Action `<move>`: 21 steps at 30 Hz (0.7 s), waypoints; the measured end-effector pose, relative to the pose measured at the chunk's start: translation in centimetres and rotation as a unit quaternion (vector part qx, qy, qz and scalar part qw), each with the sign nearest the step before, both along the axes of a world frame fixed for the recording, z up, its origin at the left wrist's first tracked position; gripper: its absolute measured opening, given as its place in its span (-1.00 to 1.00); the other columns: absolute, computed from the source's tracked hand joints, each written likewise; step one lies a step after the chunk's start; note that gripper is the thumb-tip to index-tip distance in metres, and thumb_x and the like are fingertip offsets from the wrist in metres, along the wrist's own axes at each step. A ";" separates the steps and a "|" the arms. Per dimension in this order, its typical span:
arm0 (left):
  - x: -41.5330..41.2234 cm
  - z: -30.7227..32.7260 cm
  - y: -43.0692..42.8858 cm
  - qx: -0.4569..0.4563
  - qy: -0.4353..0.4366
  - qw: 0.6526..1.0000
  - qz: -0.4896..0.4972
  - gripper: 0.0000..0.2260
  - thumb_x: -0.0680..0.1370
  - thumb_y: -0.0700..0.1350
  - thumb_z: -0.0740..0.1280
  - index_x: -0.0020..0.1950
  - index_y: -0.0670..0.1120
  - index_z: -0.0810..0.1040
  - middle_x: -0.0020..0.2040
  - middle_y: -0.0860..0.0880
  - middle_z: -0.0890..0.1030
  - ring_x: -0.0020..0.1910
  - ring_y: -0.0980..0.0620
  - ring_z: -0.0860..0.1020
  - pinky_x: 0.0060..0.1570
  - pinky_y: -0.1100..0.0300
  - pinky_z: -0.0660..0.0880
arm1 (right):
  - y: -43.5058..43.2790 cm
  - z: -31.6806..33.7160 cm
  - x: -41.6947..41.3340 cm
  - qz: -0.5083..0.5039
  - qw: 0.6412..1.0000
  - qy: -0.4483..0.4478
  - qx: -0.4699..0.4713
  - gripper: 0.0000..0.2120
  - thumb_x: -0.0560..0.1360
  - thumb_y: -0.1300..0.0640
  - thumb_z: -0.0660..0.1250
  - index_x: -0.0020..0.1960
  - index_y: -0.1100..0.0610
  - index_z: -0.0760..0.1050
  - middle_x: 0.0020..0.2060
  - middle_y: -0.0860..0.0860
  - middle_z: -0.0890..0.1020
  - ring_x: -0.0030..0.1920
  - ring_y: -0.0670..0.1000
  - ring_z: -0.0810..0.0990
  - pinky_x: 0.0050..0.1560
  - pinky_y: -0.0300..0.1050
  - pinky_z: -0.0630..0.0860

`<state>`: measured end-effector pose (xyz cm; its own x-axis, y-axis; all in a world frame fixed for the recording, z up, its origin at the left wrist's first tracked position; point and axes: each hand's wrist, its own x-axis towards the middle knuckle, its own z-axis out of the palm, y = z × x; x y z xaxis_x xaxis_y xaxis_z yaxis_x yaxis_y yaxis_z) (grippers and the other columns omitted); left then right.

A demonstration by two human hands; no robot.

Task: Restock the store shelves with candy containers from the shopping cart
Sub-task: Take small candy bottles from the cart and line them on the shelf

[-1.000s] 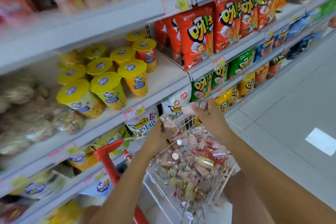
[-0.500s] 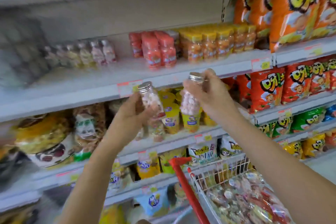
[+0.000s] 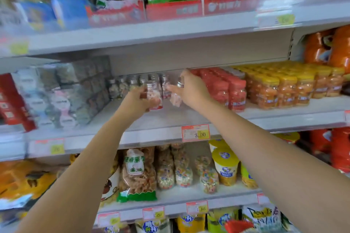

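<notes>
Both arms stretch to the middle shelf (image 3: pixel 170 119), which runs across the centre of the frame. The left grip (image 3: pixel 141 100) is wrapped round a small clear candy jar (image 3: pixel 155 93) with a silver screw cap and pink and white sweets inside. The fingers curl round its left side and lower part. The jar stands upright, low over the shelf board, and we cannot tell whether its base touches.

Just to the right, the right grip (image 3: pixel 191 89) pinches the upper end of a second candy jar (image 3: pixel 175 100), which hangs tilted below the thumb. Its cap is hidden by the hand and blur softens it. We see a silver ring (image 3: pixel 180 84) on one finger of that hand.

Behind both jars, toward the back of the shelf, stands a row of jars (image 3: pixel 132 83) with the same silver caps. To the right of the hands we find red-lidded tubs (image 3: pixel 233 91) packed together, then yellow-lidded tubs (image 3: pixel 284 87) further right. At the left of the shelf, grey packets (image 3: pixel 75 91) are stacked, too blurred to read.

On the shelf's front edge, below the right wrist, a red price tag (image 3: pixel 196 133) reads 3.00. The shelf below holds snack bags (image 3: pixel 138 174) and a yellow-lidded cup (image 3: pixel 225 166).
</notes>
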<state>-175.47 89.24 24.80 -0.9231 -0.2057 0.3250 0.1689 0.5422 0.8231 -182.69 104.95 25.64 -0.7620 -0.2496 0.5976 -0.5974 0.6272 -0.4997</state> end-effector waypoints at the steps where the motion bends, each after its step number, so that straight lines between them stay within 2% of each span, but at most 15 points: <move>1: -0.8 -0.1 -0.3 0.000 -0.014 1.000 0.004 -0.85 0.48 -0.17 0.43 -0.06 -0.04 0.48 -0.15 0.00 0.55 -0.01 -0.09 0.57 0.03 0.09 0.56 | -0.5 -0.4 -1.1 -0.008 1.000 -0.013 0.018 -0.52 0.49 -0.08 0.37 0.22 0.23 0.38 0.09 0.17 0.58 0.07 0.18 0.56 -0.11 -0.08 0.38; 3: -2.4 -0.3 -0.9 0.001 -0.036 0.999 0.009 -0.76 0.48 -0.18 0.44 -0.18 0.06 0.40 -0.15 0.00 0.53 0.05 -0.15 0.56 0.16 -0.05 0.52 | -1.2 -0.9 -2.9 -0.018 0.999 -0.033 0.026 -0.58 0.49 -0.03 0.38 0.21 0.20 0.40 0.09 0.17 0.58 0.07 0.16 0.56 -0.10 -0.10 0.39; 5: -4.0 -0.5 -1.7 -0.015 -0.048 0.999 0.016 -0.81 0.46 -0.16 0.46 -0.13 0.00 0.45 -0.04 -0.13 0.60 0.09 -0.20 0.57 0.18 -0.10 0.50 | -1.5 -0.8 -4.1 -0.013 0.999 -0.036 0.038 -0.61 0.48 0.00 0.40 0.17 0.21 0.42 0.05 0.17 0.59 0.04 0.15 0.57 -0.13 -0.11 0.38; 7: -5.4 -0.7 -2.5 -0.024 -0.056 0.998 0.017 -0.81 0.46 -0.17 0.46 -0.02 -0.11 0.49 -0.03 -0.17 0.61 0.03 -0.17 0.59 0.16 -0.05 0.52 | -2.1 -0.3 -5.3 -0.004 0.995 -0.049 0.092 -0.55 0.43 0.02 0.46 0.20 0.21 0.42 0.08 0.16 0.59 0.06 0.15 0.56 -0.09 -0.12 0.41; 9: -6.4 -0.9 -2.9 -0.014 -0.063 0.998 0.010 -0.78 0.46 -0.21 0.44 0.04 -0.16 0.47 -0.08 -0.11 0.57 -0.03 -0.10 0.56 0.05 0.07 0.54 | -2.4 0.5 -5.9 0.006 0.984 -0.100 0.150 -0.41 0.32 0.05 0.56 0.25 0.18 0.40 0.12 0.11 0.58 0.10 0.12 0.56 -0.07 -0.18 0.45; 12: -7.4 -0.8 -3.5 -0.041 -0.090 0.995 0.010 -0.71 0.45 -0.14 0.47 0.10 -0.16 0.48 -0.09 -0.05 0.58 -0.10 -0.02 0.56 -0.13 0.25 0.50 | -2.6 0.9 -6.5 0.014 0.968 -0.184 0.169 -0.20 0.21 0.15 0.60 0.35 0.18 0.31 0.18 0.09 0.53 0.14 0.11 0.54 0.06 -0.13 0.52; 14: -7.8 -0.6 -4.1 -0.125 -0.123 0.984 0.018 -0.73 0.44 -0.03 0.48 0.04 -0.09 0.50 -0.15 0.06 0.57 -0.17 0.07 0.53 -0.20 0.32 0.44 | -2.8 0.6 -6.9 0.033 0.967 -0.211 0.138 -0.31 0.19 0.19 0.60 0.24 0.20 0.36 0.02 0.08 0.59 -0.03 0.08 0.59 -0.05 -0.11 0.56; 15: -8.0 -0.4 -4.4 -0.170 -0.139 0.975 0.019 -0.73 0.44 0.02 0.47 0.03 -0.06 0.50 -0.14 0.09 0.57 -0.16 0.11 0.52 -0.20 0.33 0.40 | -3.0 0.4 -7.0 0.052 0.966 -0.221 0.120 -0.37 0.18 0.15 0.61 0.15 0.21 0.41 -0.06 0.07 0.62 -0.13 0.07 0.62 -0.11 -0.08 0.59; 16: -8.1 -0.4 -4.6 -0.204 -0.153 0.967 0.019 -0.69 0.44 0.08 0.46 0.06 -0.05 0.51 -0.09 0.09 0.58 -0.12 0.11 0.52 -0.17 0.30 0.38 | -3.2 0.0 -7.1 0.066 0.966 -0.226 0.109 -0.35 0.13 0.04 0.62 0.11 0.21 0.46 -0.09 0.08 0.66 -0.15 0.07 0.64 -0.09 -0.04 0.61; 18: -8.7 -0.5 -5.0 -0.225 -0.161 0.961 0.019 -0.58 0.42 0.14 0.45 0.16 -0.06 0.52 0.06 0.04 0.60 0.01 0.03 0.52 -0.02 0.21 0.39 | -3.3 -0.6 -7.5 0.071 0.963 -0.228 0.125 -0.27 0.07 -0.20 0.58 0.10 0.17 0.53 -0.03 0.08 0.67 -0.05 0.08 0.64 0.03 -0.03 0.60; 19: -8.8 -0.7 -5.0 -0.219 -0.156 0.963 0.018 -0.56 0.41 0.14 0.45 0.18 -0.06 0.52 0.08 0.04 0.59 0.05 0.01 0.52 0.03 0.18 0.39 | -3.2 -0.9 -7.6 0.075 0.960 -0.233 0.139 -0.32 0.13 -0.21 0.57 0.09 0.17 0.54 -0.03 0.08 0.67 -0.04 0.09 0.63 0.03 -0.06 0.58; 21: -8.9 -1.0 -5.2 -0.196 -0.141 0.970 0.018 -0.56 0.39 0.13 0.47 0.17 -0.06 0.55 0.07 0.03 0.60 0.06 0.00 0.53 0.09 0.16 0.42 | -2.7 -1.2 -7.8 0.069 0.954 -0.257 0.138 -0.46 0.22 -0.09 0.59 0.02 0.20 0.50 -0.17 0.08 0.65 -0.21 0.06 0.61 -0.13 -0.14 0.55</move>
